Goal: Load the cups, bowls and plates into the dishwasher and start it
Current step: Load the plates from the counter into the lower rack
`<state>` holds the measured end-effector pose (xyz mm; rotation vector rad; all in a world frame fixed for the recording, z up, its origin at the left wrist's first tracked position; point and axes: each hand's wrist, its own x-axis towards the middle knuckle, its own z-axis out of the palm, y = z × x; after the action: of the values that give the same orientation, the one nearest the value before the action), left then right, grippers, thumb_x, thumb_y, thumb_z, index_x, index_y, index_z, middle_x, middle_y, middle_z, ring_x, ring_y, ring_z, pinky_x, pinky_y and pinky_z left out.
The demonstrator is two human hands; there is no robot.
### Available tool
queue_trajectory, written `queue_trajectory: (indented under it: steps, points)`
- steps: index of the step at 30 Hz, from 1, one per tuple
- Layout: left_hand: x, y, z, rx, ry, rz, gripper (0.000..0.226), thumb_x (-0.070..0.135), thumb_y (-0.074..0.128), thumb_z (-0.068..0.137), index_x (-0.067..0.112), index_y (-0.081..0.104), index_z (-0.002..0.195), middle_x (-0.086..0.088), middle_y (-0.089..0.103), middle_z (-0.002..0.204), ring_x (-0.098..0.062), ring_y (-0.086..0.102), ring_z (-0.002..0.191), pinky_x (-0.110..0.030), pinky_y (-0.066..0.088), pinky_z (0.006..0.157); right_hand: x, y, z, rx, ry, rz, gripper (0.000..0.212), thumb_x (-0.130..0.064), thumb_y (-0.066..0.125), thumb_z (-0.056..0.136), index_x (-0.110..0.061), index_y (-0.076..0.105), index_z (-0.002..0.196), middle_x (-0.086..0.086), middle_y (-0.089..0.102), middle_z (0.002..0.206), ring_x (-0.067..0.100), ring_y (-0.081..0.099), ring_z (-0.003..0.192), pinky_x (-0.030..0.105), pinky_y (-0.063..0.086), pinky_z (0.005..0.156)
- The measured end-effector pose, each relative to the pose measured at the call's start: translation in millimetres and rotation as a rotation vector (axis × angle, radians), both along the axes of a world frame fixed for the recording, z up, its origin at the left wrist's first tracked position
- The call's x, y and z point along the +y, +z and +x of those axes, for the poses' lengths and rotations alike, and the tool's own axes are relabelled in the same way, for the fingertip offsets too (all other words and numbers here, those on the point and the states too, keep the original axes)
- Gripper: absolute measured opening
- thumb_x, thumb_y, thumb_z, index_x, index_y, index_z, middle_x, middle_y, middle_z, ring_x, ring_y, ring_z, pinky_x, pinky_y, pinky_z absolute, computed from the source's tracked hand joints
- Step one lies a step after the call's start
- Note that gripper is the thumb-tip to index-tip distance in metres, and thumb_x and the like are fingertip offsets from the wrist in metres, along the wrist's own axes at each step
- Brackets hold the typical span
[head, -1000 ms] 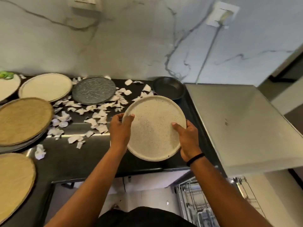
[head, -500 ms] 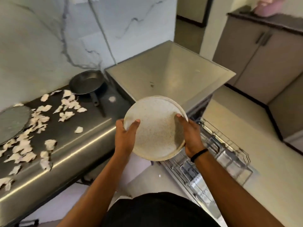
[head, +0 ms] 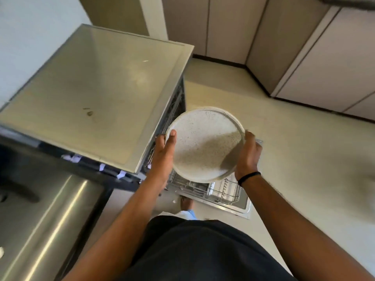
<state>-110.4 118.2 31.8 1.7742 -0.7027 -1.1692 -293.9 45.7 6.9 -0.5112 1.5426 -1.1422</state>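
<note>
A view looking down from a person's head at their two bare arms, which reach forward from the bottom of the frame. Between the hands is a round, cream-coloured speckled plate [head: 204, 145], held up in the air and tilted, with its top face turned toward the camera.

The left hand [head: 163, 157] holds the plate's edge at 9 o'clock: its thumb lies across the plate's face and its fingers go behind the rim, so its grip is closed on the plate. The right hand [head: 248, 157] clasps the rim at about 3 o'clock, fingers curled around the edge, also gripping the plate. A dark band [head: 248, 177] circles the right wrist.

Directly below the plate, toward 6 o'clock, the pulled-out wire dishwasher rack [head: 219, 189] shows above the open dishwasher door [head: 244, 207]. The plate is above the rack, not touching it.

At 10 o'clock from the plate is the pale, flat top of the dishwasher unit [head: 91, 88]. At 8 o'clock, lower left, is a steel table [head: 40, 220] with small white scraps [head: 72, 158] at its far edge. A pale floor [head: 304, 159] spreads to 3 o'clock, with grey cabinet doors [head: 324, 57] at 1 o'clock. The person's dark clothing [head: 203, 250] fills the bottom centre.
</note>
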Motion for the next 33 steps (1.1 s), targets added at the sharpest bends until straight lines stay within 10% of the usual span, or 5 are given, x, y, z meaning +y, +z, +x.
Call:
queue_trajectory:
  steps: [7,10,17,30,33]
  points:
    - [-80,-32,-10,0.267,0.02,-0.133,0.056,0.076,0.034,0.093,0.033,0.07,0.092,-0.004,0.073,0.103,-0.006,0.068,0.097,-0.028,0.049,0.088,-44,-20,-15,-0.044,-0.125,0.021,0.019,-0.04,0.042,0.083,-0.023,0.044,0.075,0.002,0.048,0.086,0.016,0.044,0.08,0.029,0.038,0.069]
    - [-106,-62,-17,0.32,-0.007,-0.064,0.102,0.093,0.054,0.064,0.014,0.06,0.127,-0.018,0.057,0.139,-0.022,0.055,0.129,-0.041,0.036,0.114,-54,-55,-24,-0.196,-0.173,0.09,0.024,-0.026,0.035,0.096,-0.021,0.049,0.078,-0.002,0.058,0.082,0.016,0.052,0.081,0.029,0.045,0.073]
    - [-130,-174,-17,0.361,0.189,0.147,0.026,0.014,0.054,0.097,0.016,0.061,0.072,0.009,0.062,0.063,-0.003,0.057,0.06,-0.023,0.045,0.068,-55,-165,-37,-0.413,-0.128,0.478,0.017,-0.01,0.045,0.086,-0.014,0.037,0.072,0.01,0.045,0.073,0.026,0.056,0.065,0.042,0.054,0.084]
    - [-91,-396,47,-0.014,0.341,0.681,0.043,-0.008,0.06,0.081,0.008,0.069,0.12,-0.008,0.071,0.101,-0.025,0.067,0.085,-0.035,0.057,0.072,-43,-393,16,0.01,0.469,0.834,0.023,-0.012,0.069,0.091,-0.003,0.064,0.111,0.013,0.067,0.093,0.027,0.066,0.078,0.035,0.059,0.058]
    - [-81,-423,62,-0.123,0.348,0.746,0.028,0.0,0.068,0.067,0.006,0.07,0.095,-0.011,0.068,0.086,-0.029,0.065,0.08,-0.039,0.053,0.067,-26,-418,33,0.011,0.584,0.931,0.025,-0.02,0.062,0.097,-0.004,0.059,0.116,0.013,0.061,0.085,0.022,0.059,0.059,0.025,0.049,0.042]
